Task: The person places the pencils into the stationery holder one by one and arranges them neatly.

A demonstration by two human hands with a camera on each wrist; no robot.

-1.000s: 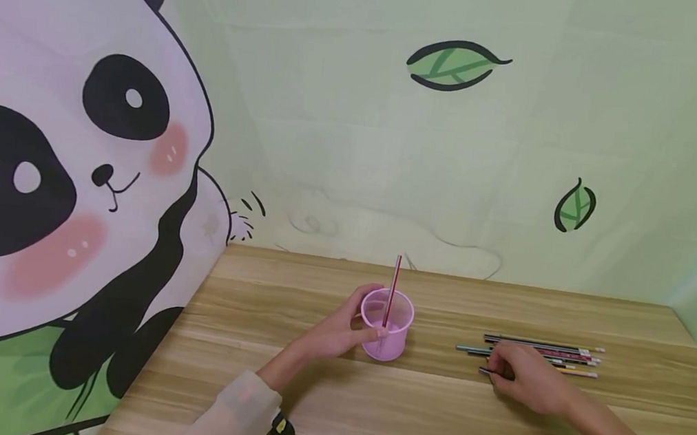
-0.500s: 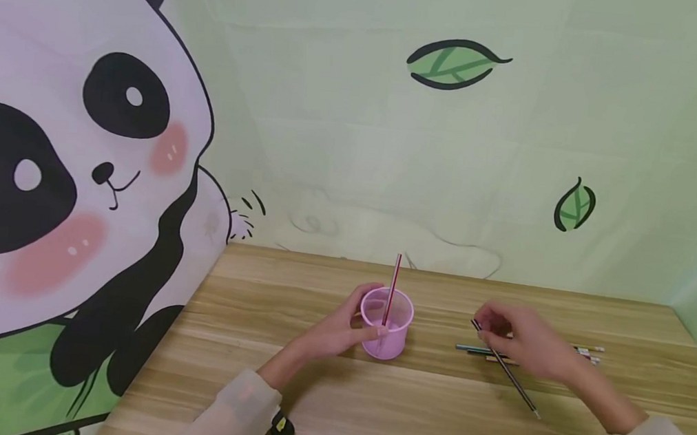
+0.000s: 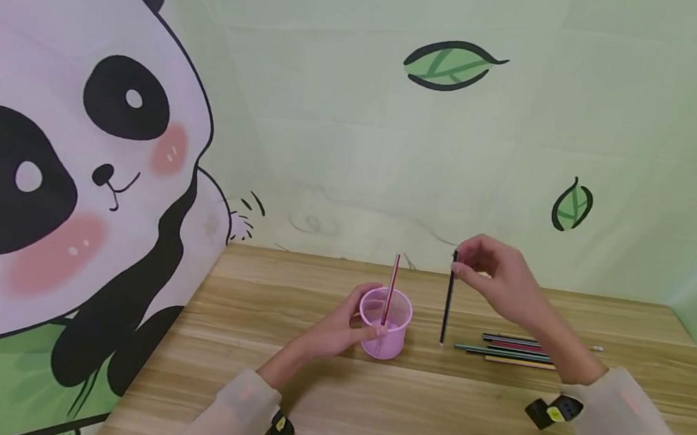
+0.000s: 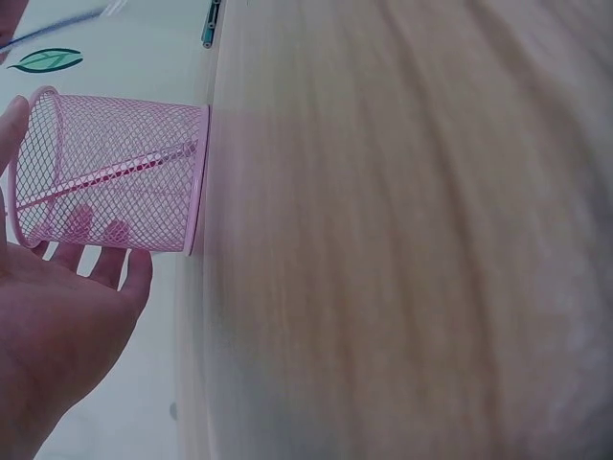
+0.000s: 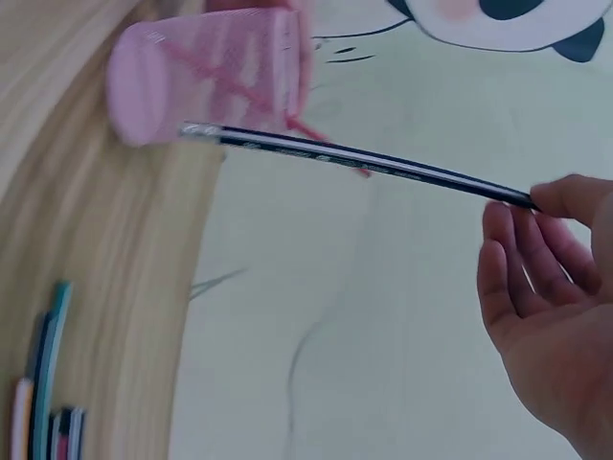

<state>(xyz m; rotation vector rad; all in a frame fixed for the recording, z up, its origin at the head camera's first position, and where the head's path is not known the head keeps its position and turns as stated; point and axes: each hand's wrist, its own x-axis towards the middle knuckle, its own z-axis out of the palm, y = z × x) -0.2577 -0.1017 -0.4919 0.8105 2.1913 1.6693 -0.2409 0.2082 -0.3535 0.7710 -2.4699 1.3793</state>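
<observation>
A pink mesh cup [image 3: 385, 322] [image 4: 110, 172] [image 5: 206, 72] stands on the wooden table [image 3: 369, 413] with a red pencil [image 3: 391, 290] leaning inside it. My left hand [image 3: 338, 331] [image 4: 57, 316] wraps around the cup's left side. My right hand [image 3: 495, 275] [image 5: 551, 297] is raised above the table, right of the cup. It pinches the top of a black pencil [image 3: 448, 299] [image 5: 359, 158] that hangs nearly upright, tip down.
Several pencils [image 3: 514, 349] [image 5: 43, 402] lie side by side on the table to the right. A wall with a panda picture [image 3: 72, 173] closes the left side, and a green wall [image 3: 454, 151] with leaf prints stands behind.
My right hand picked a black pencil from the pile, lifted it and carried it left towards the cup, turning it upright. The left hand stayed on the cup.
</observation>
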